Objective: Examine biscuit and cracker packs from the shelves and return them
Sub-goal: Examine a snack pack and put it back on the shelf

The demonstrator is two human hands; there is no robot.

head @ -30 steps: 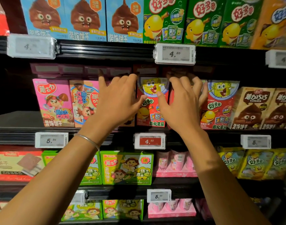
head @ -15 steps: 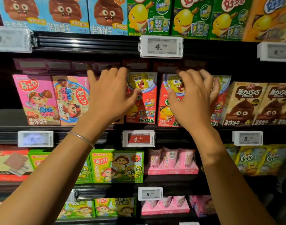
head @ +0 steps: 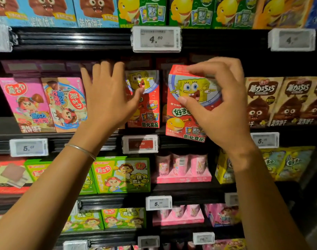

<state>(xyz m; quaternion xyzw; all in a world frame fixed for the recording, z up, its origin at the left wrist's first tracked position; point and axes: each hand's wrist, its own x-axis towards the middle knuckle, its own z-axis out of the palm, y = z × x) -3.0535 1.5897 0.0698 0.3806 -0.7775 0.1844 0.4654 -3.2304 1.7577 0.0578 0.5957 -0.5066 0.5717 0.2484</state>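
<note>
My right hand [head: 224,105] pinches a red cartoon-sponge snack box [head: 184,112] by its top and front, tilting it out past the middle shelf's edge. My left hand [head: 107,98] lies flat with straight fingers against the boxes to the left, its thumb touching a second red sponge box [head: 147,105] that stands upright on the shelf. A box behind the left palm is mostly hidden.
Pink biscuit boxes [head: 28,105] stand to the left, brown chocolate boxes [head: 265,103] to the right. Blue and green boxes fill the shelf above. Green boxes [head: 121,175] and pink cup packs [head: 181,170] sit below. Price tags [head: 156,39] line each shelf edge.
My right hand has closed on one red sponge box and drawn it forward and down off the shelf. The left hand stayed flat on the neighbouring boxes. The view moved closer.
</note>
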